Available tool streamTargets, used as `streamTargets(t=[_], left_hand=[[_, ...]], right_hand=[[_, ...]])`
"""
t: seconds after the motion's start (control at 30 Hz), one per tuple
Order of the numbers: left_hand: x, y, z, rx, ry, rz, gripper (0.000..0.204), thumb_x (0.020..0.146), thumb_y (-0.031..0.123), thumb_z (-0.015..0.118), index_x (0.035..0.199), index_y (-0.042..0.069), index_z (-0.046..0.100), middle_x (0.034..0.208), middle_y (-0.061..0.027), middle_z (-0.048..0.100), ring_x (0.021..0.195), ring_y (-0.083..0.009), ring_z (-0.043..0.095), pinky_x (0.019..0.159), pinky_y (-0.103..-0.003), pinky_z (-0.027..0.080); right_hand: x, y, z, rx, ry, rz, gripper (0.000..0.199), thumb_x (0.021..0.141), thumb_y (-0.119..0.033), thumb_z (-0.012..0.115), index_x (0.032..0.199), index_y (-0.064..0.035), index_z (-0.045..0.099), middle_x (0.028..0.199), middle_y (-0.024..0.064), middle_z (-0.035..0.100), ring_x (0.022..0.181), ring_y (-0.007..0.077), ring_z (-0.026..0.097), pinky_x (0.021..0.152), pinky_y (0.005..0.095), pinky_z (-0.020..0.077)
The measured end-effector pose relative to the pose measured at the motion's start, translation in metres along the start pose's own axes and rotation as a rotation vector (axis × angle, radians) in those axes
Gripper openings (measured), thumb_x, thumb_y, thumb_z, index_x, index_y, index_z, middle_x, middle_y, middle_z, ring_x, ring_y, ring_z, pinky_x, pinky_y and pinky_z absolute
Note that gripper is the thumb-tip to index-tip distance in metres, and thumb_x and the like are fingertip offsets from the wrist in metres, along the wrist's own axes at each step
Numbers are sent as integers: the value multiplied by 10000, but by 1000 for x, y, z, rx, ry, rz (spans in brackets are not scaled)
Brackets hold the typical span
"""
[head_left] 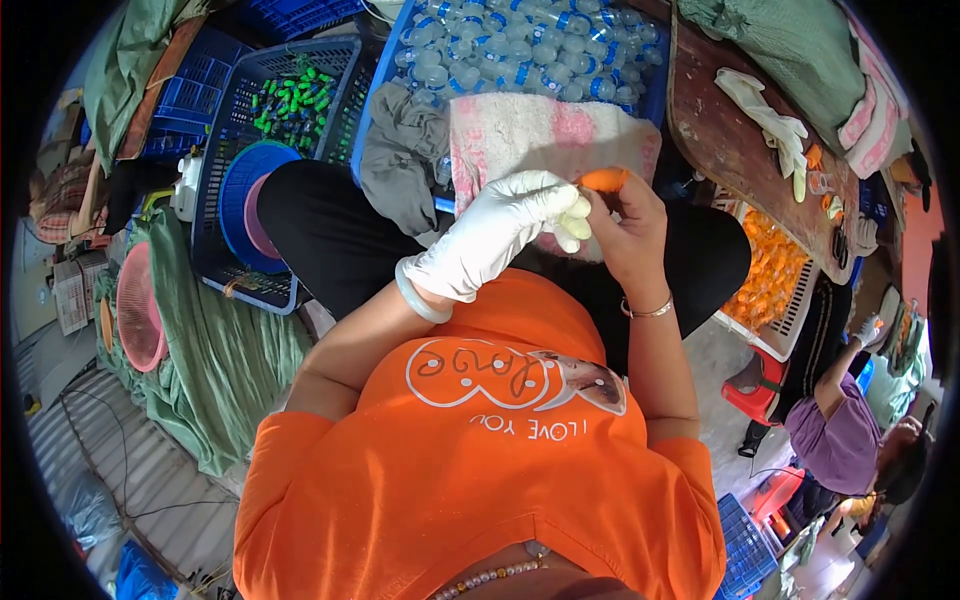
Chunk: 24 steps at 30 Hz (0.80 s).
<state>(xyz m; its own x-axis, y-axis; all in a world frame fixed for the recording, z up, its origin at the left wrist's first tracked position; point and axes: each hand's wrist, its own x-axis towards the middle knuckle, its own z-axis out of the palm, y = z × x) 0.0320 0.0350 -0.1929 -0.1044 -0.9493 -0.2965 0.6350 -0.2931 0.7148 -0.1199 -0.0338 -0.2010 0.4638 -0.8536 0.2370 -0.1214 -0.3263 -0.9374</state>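
My left hand (505, 228) wears a white glove and a pale bangle at the wrist; its fingertips pinch at a small orange cap (604, 179). My bare right hand (628, 222), with a thin bracelet at the wrist, grips the same orange cap from the right. Both hands meet above my lap, over a pink and white towel (520, 135) spread across my knees. What lies under the cap between the fingers is hidden.
A blue crate (640, 95) of clear small bottles with blue bands stands ahead. A dark blue crate (225, 150) at left holds green caps and a blue lid. A white crate of orange caps (770, 270) sits at right. Another person in purple (845, 435) works at lower right.
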Motion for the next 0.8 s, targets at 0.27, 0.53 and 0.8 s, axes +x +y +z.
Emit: streamTargets(t=[0.27, 0.53, 0.8], left_hand=[[-8, 10, 18, -100, -66, -80, 368, 963, 304, 482, 1032, -32, 614, 568, -40, 542, 507, -145, 537, 640, -267, 491], [-14, 18, 13, 79, -264, -111, 438, 984, 351, 423, 1093, -34, 604, 479, -4, 435, 419, -111, 446, 597, -281, 483], [-9, 13, 19, -192, -101, -173, 502, 980, 421, 404, 1005, -23, 636, 451, -9, 419, 396, -122, 432, 715, -334, 525]], right_hand=[[-1, -7, -8, 118, -114, 7, 115, 801, 40, 603, 915, 26, 604, 868, 24, 559, 747, 67, 522, 656, 201, 430], [1, -10, -12, 68, -177, -3, 140, 762, 16, 625, 899, 17, 600, 833, 15, 527, 722, 69, 488, 635, 208, 400], [4, -10, -6, -20, -135, -122, 72, 823, 21, 593, 891, 9, 613, 819, 8, 533, 704, 60, 492, 625, 191, 393]])
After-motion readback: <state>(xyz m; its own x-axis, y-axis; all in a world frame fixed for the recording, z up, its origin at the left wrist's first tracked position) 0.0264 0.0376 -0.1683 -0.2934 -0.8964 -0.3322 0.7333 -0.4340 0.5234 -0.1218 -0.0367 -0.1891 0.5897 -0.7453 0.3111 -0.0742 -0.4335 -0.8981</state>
